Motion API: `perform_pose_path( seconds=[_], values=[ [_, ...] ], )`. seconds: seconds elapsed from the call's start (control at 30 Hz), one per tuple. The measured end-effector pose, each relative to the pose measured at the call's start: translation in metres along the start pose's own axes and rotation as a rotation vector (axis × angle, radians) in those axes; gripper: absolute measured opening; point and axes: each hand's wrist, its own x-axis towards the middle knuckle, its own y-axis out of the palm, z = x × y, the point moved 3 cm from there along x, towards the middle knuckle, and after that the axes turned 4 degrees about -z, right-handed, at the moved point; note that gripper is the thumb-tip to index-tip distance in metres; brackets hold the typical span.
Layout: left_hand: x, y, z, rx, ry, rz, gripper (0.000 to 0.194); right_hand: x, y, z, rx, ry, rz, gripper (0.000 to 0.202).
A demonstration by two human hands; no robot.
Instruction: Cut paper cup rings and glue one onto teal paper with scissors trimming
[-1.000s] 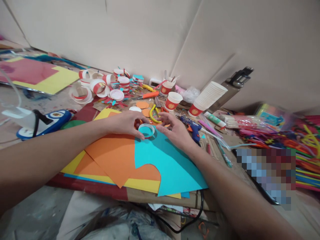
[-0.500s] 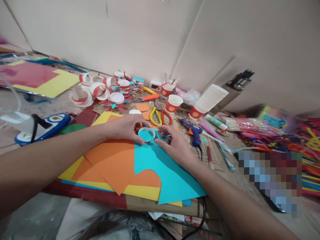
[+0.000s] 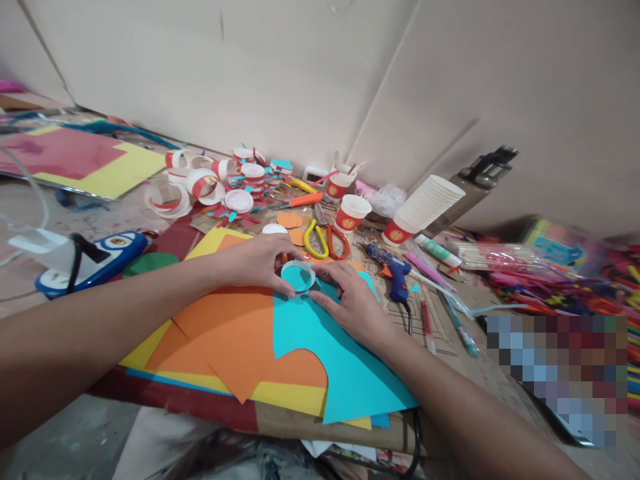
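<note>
A white paper ring (image 3: 298, 277) lies on a cut sheet of turquoise paper (image 3: 345, 353), whose colour shows through the ring's opening. My left hand (image 3: 265, 263) curls round the ring's left side, thumb and fingers at its rim. On the right side, my right hand (image 3: 347, 297) has its thumb and index finger at the rim. Orange paper (image 3: 220, 340) and yellow paper (image 3: 290, 397) lie under and beside the turquoise sheet. Just behind the hands are yellow-handled scissors (image 3: 316, 240) and orange paper circles (image 3: 290, 220).
Cut cup rings (image 3: 167, 200) and decorated cup pieces (image 3: 239, 202) stand at the back left. Behind on the right are a single cup (image 3: 353, 213), stacked cups (image 3: 425, 207), a bottle (image 3: 475, 180) and a blue glue gun (image 3: 395, 270). A power strip (image 3: 120, 250) lies left.
The view has shifted slightly, so everything sits a little lower and further right. The right hand's fingers have closed in on the ring's right rim.
</note>
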Motion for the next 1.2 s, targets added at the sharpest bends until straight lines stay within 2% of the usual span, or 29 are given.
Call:
perform_pose_path(
  seconds=[0.2, 0.4, 0.7, 0.9, 1.03, 1.2],
  values=[
    [0.0, -0.002, -0.002, 0.029, -0.001, 0.009, 0.057, 0.0002, -0.0004, -0.0012, 0.005, 0.036, 0.005, 0.035],
    [-0.0001, -0.0006, 0.0003, 0.036, 0.012, 0.02, 0.059, 0.0007, -0.0008, 0.0016, 0.0, 0.031, 0.019, 0.045],
    [-0.0005, -0.0023, 0.0007, 0.006, -0.055, 0.023, 0.069, 0.0025, 0.0008, 0.0028, -0.004, 0.013, -0.003, 0.035],
    [0.0001, -0.0017, 0.0023, -0.035, 0.004, 0.034, 0.058, 0.0053, 0.0021, 0.0027, -0.003, 0.06, 0.003, 0.035],
    [-0.0004, -0.0017, -0.0004, -0.032, -0.02, 0.019, 0.055, 0.0064, 0.0023, 0.0027, -0.032, 0.096, 0.004, 0.044],
    [-0.0018, -0.0024, -0.0046, 0.019, -0.029, 0.02, 0.056, 0.0074, 0.002, 0.0062, -0.042, 0.116, 0.023, 0.038]
  ],
)
